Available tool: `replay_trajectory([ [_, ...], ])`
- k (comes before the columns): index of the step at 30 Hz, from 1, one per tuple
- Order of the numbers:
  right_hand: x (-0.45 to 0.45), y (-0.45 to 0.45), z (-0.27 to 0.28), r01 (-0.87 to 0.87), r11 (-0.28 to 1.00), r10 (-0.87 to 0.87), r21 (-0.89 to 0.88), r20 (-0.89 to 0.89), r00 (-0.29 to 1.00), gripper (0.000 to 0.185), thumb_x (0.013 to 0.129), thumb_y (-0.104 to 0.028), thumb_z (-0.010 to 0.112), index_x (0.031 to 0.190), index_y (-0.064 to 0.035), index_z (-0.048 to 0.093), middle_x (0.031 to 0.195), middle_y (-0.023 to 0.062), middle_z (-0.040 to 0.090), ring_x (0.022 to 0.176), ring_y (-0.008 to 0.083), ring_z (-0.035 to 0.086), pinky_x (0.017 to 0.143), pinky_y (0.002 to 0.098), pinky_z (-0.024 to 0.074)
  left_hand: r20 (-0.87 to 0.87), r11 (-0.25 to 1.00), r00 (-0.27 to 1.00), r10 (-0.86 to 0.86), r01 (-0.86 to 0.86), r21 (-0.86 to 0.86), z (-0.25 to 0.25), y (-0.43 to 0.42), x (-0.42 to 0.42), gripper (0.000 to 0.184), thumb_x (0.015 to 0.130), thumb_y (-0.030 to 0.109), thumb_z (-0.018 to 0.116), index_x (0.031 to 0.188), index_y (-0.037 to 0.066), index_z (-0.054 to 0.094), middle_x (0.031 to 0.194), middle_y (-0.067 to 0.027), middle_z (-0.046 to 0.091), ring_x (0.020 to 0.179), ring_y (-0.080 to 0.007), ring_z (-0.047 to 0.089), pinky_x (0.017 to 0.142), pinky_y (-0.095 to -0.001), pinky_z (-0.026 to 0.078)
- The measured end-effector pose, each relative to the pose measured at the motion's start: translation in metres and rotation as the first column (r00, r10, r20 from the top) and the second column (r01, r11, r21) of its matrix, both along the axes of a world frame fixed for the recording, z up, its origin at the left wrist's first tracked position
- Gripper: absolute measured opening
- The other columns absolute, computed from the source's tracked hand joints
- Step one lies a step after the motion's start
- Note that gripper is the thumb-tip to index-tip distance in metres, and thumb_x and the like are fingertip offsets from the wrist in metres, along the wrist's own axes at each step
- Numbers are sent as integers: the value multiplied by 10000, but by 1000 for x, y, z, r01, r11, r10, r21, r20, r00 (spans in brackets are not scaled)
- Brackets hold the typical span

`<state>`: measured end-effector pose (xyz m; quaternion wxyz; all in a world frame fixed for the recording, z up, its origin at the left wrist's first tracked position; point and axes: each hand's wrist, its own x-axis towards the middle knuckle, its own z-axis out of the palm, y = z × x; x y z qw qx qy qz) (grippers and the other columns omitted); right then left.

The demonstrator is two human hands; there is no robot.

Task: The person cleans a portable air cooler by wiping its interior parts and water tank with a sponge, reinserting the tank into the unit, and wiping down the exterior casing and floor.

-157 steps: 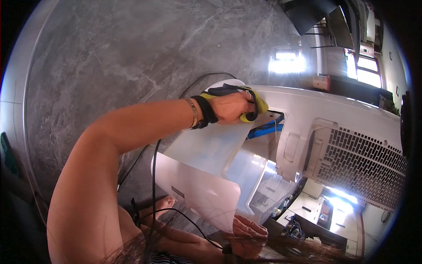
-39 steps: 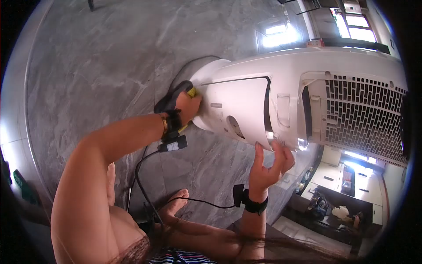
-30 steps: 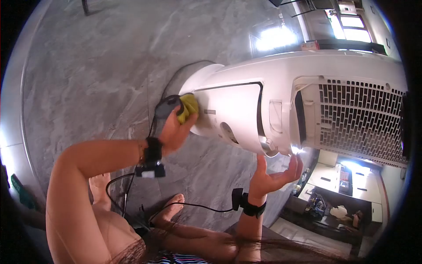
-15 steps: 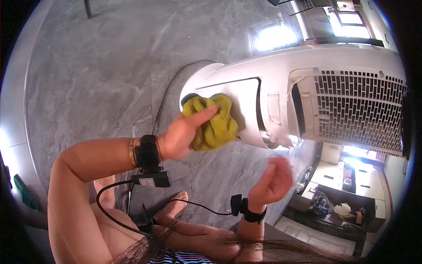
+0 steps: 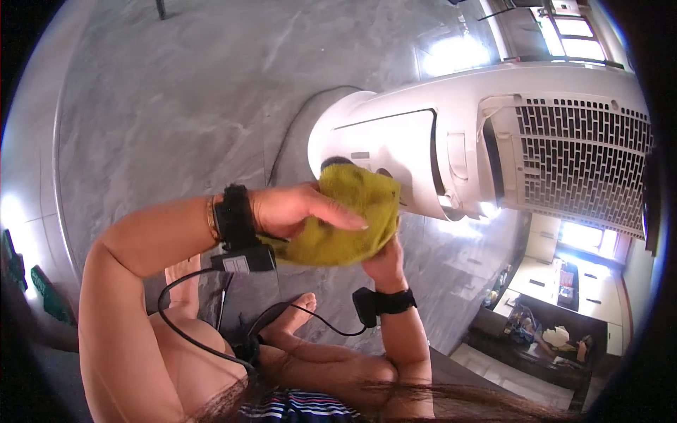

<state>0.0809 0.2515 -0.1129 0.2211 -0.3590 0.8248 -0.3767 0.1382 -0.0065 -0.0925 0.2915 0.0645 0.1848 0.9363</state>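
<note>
Between my two hands a yellow-green cloth (image 5: 345,240) is spread out, partly folded. My left hand (image 5: 296,211) is closed on its left side, with the thumb lying over the top. At the cloth's lower right edge, my right hand (image 5: 386,262) grips it, and its fingers are mostly hidden behind the fabric. Just beyond the cloth is a white appliance (image 5: 402,141) with a smooth panel and a slotted grille (image 5: 578,162). It appears sideways in the view. The cloth covers part of its near end from sight; I cannot tell whether they touch.
A dark cable (image 5: 293,130) runs along the grey tiled floor (image 5: 176,92) from the appliance. Black straps with small boxes sit on both wrists, joined by a cord (image 5: 324,326). At the right are pale cabinets and a dark counter holding several items (image 5: 557,335).
My right hand has moved up and left and taken hold of the cloth. The cloth, bunched in my left hand before, is now opened wider and slightly lower, nearer to me.
</note>
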Motion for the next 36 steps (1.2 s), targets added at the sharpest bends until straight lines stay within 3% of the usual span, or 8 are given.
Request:
replay_trajectory([
  [5, 0, -17, 33, 667, 621, -130, -412, 785, 606, 351, 899, -125, 536, 1216, 15, 476, 1179, 108, 560, 1054, 224, 537, 898, 358, 414, -124, 998, 992, 17, -24, -58, -17, -28, -4, 625, 697, 41, 652, 1280, 1, 429, 1202, -82, 550, 1108, -174, 513, 959, -311, 396],
  [12, 3, -22, 64, 639, 733, -529, -232, 396, 751, 370, 971, -267, 397, 1128, 36, 540, 1113, 99, 598, 959, 169, 583, 809, 288, 453, -122, 930, 992, -18, -28, -368, -33, -45, -11, 543, 748, 177, 659, 1214, -45, 491, 1124, -71, 603, 979, -157, 566, 853, -280, 445],
  [17, 3, -21, 67, 683, 693, -496, -233, 534, 685, 286, 955, -196, 456, 1094, 32, 558, 1041, 65, 610, 910, 135, 580, 784, 257, 459, -359, 186, 923, -135, -333, -925, -49, -56, -19, 438, 907, 409, 494, 930, -15, 602, 703, -39, 597, 616, -119, 505, 585, -320, 429],
  [20, 6, -26, 64, 714, 669, -573, -206, 470, 672, 266, 956, -189, 450, 1086, 15, 559, 1038, 56, 611, 905, 132, 579, 773, 261, 466, -277, 157, 959, -68, -264, -952, -35, -53, -16, 555, 903, 467, 427, 875, -59, 601, 646, -162, 586, 582, -214, 563, 586, -368, 452],
  [24, 29, -60, 89, 413, 907, -409, 81, -66, 910, 273, 902, -175, 543, 1115, -4, 544, 1020, 87, 608, 874, 160, 590, 738, 286, 483, -25, 545, 999, -30, -4, -838, -25, -20, -1, 675, 908, 590, 322, 1043, -15, 588, 857, -134, 641, 748, -195, 607, 689, -349, 493],
  [26, 43, -78, 87, -19, 971, 88, 238, -283, 955, 362, 826, -159, 616, 1150, -20, 531, 1033, 137, 586, 835, 212, 601, 695, 321, 512, 307, 979, 950, 57, 7, -202, -22, 4, 6, 745, 885, 660, 253, 1219, 34, 481, 1117, -92, 578, 954, -158, 571, 801, -319, 490],
  [30, 59, -95, 94, -426, 812, 502, 399, -103, 859, 432, 718, -83, 682, 1127, -30, 555, 1159, 185, 520, 902, 301, 602, 717, 359, 527, 131, 988, 980, 151, -153, 10, -42, 19, 10, 613, 899, 522, 454, 1271, 35, 423, 1194, -72, 525, 1075, -131, 519, 864, -287, 470],
  [36, 33, -46, 94, -98, 988, 129, 116, -296, 946, 304, 788, -118, 645, 1081, -47, 603, 934, 122, 633, 713, 210, 623, 598, 283, 519, 347, 978, 934, 90, -150, 148, -44, 4, 4, 371, 892, 225, 553, 1187, 4, 513, 1079, -96, 618, 969, -184, 608, 855, -316, 491],
])
